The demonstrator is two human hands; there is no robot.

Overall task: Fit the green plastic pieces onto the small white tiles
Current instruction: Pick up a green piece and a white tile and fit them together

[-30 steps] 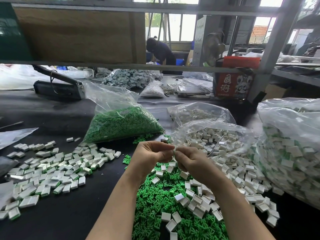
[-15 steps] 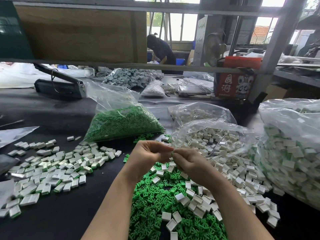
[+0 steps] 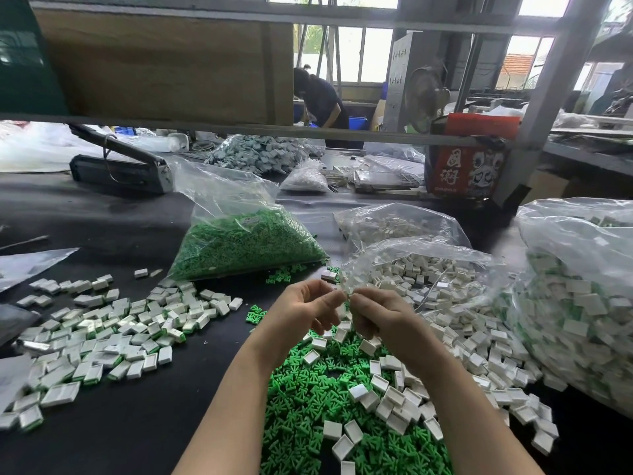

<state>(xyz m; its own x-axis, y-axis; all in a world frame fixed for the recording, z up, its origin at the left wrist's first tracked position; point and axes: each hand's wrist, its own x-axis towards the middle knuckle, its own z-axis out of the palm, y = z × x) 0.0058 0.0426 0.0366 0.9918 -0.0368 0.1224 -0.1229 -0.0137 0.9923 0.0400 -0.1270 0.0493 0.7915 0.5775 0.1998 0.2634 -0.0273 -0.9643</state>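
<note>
Lying beneath the wrists, bright green plastic pieces (image 3: 308, 399) are heaped with small white tiles (image 3: 394, 402), hollow and rectangular, scattered over them. Above the heap, something small and mostly hidden is pinched between the left hand (image 3: 303, 311) and right hand (image 3: 380, 315), fingertips together. Beyond the left hand, a clear bag of green pieces (image 3: 246, 241) is seen.

A small assembly workshop is seen. Bulk bags of green pieces (image 3: 246, 245) and white tiles (image 3: 428, 282) are heaped on a black worktable (image 3: 102, 217), framed by steel racking (image 3: 548, 97).
</note>
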